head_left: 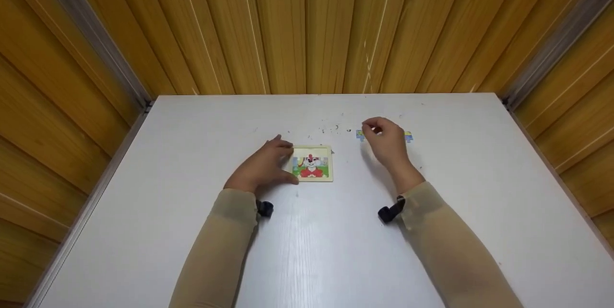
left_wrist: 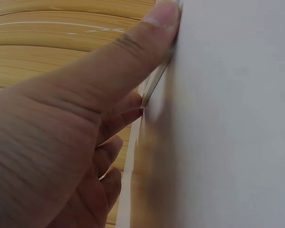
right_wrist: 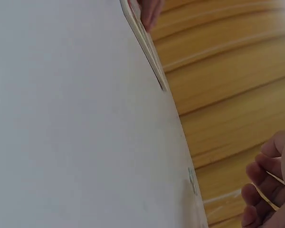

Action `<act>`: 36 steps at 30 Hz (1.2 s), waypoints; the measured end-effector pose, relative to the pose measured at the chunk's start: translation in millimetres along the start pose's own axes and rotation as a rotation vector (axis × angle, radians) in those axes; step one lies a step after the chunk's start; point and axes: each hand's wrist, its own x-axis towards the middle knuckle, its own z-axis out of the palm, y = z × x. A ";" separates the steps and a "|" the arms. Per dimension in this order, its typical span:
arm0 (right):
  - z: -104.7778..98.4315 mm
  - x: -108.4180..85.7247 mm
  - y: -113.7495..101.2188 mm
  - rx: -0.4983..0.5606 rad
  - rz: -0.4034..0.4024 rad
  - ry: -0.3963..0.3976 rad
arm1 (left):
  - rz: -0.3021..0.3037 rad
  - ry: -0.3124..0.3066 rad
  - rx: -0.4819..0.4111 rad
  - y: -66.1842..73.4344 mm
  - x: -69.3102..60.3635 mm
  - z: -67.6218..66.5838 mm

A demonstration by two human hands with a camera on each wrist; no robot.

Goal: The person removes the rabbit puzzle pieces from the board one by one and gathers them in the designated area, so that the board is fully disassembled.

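Head view: left hand (head_left: 263, 164), spread, grips jigsaw tray (head_left: 331, 167); right hand (head_left: 387, 143) curled, hold unclear; brushing could scatter jigsaw pieces (head_left: 408, 137) beneath fingers.

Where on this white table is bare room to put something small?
Mostly bare table lies left of the left sleeve, right of the right sleeve, and between them, nearer than the puzzle frame. Crowded: where the left hand grips that frame, and by the puzzle pieces near the right hand.
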 end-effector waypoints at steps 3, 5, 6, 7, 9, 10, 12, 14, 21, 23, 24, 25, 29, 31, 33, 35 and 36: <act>16.7 -6.6 -15.5 0.041 -0.020 -0.059 | -0.012 0.000 -0.029 -1.9 0.8 0.0; 26.9 -10.7 -24.3 0.067 -0.011 -0.101 | -0.021 -0.003 -0.049 -3.7 1.3 0.8; 31.5 -12.4 -28.2 0.086 -0.005 -0.124 | -0.023 -0.005 -0.054 -4.6 1.5 1.4; 36.1 -13.9 -31.7 0.102 0.002 -0.147 | -0.027 -0.007 -0.057 -5.0 1.8 2.0; 45.1 -16.1 -37.7 0.148 0.019 -0.192 | -0.032 -0.012 -0.058 -5.6 2.0 3.5; 48.9 -17.0 -41.0 0.176 0.025 -0.213 | -0.032 -0.012 -0.058 -5.5 2.0 3.9; 56.7 -18.3 -47.5 0.241 0.031 -0.251 | -0.032 -0.009 -0.053 -5.6 1.3 4.2; 63.9 -19.6 -53.3 0.300 0.031 -0.281 | -0.033 -0.005 -0.046 -5.4 0.3 4.0; 86.5 -24.9 -61.4 0.381 0.051 -0.375 | -0.011 -0.007 -0.014 -4.6 -0.8 2.7; 91.5 -26.3 -59.2 0.371 0.064 -0.393 | -0.006 -0.009 -0.008 -4.5 -0.8 2.7; 93.7 -27.0 -57.6 0.361 0.072 -0.400 | -0.003 -0.010 -0.009 -4.7 -0.8 2.8; 95.7 -27.4 -56.0 0.347 0.075 -0.405 | -0.004 -0.010 -0.011 -5.0 -0.8 2.9; 100.8 -27.9 -49.8 0.265 0.060 -0.425 | -0.012 -0.012 -0.031 -5.3 -1.2 2.5; 102.0 -28.1 -47.9 0.227 0.048 -0.442 | -0.006 -0.012 -0.033 -5.2 -1.7 2.2; 102.6 -28.8 -46.6 0.205 0.036 -0.462 | 0.002 -0.012 -0.028 -5.2 -2.0 2.2; 103.1 -30.0 -45.6 0.188 0.025 -0.478 | 0.012 -0.011 -0.020 -5.6 -2.5 2.2; 103.5 -30.5 -44.9 0.180 0.019 -0.485 | 0.017 -0.010 -0.016 -5.8 -2.6 2.4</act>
